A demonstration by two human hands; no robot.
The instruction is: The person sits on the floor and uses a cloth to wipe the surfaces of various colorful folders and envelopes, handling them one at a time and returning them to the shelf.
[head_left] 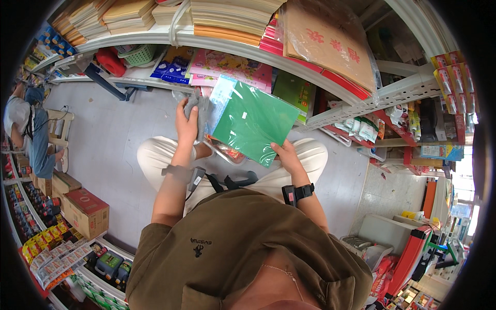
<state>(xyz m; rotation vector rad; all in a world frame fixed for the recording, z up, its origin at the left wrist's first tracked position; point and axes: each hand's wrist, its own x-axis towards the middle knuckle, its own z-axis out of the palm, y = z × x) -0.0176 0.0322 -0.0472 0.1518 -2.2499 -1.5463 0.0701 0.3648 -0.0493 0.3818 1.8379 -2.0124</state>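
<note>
A flat green pack (pixel 258 121) in shiny clear plastic, with a light-blue strip along its left side, is tilted above my crossed legs. My right hand (pixel 289 156) pinches its lower right corner between thumb and fingers. To the left of the pack, my left hand (pixel 187 123) is closed on a crumpled grey cloth (pixel 203 114), its thumb pointing up. Part of the cloth lies close to the blue strip; whether they touch, I cannot tell. Partly hidden under the pack is a clear packet (pixel 228 153) with red contents.
Ahead, a low shelf holds pink packets (pixel 232 67), a blue packet (pixel 173 66) and a green basket (pixel 139 55). Paper stacks (pixel 232 20) fill the shelf above. A cardboard box (pixel 85 212) stands at left. Farther left, another person (pixel 39 129) sits. Metal shelving (pixel 382 93) borders the right.
</note>
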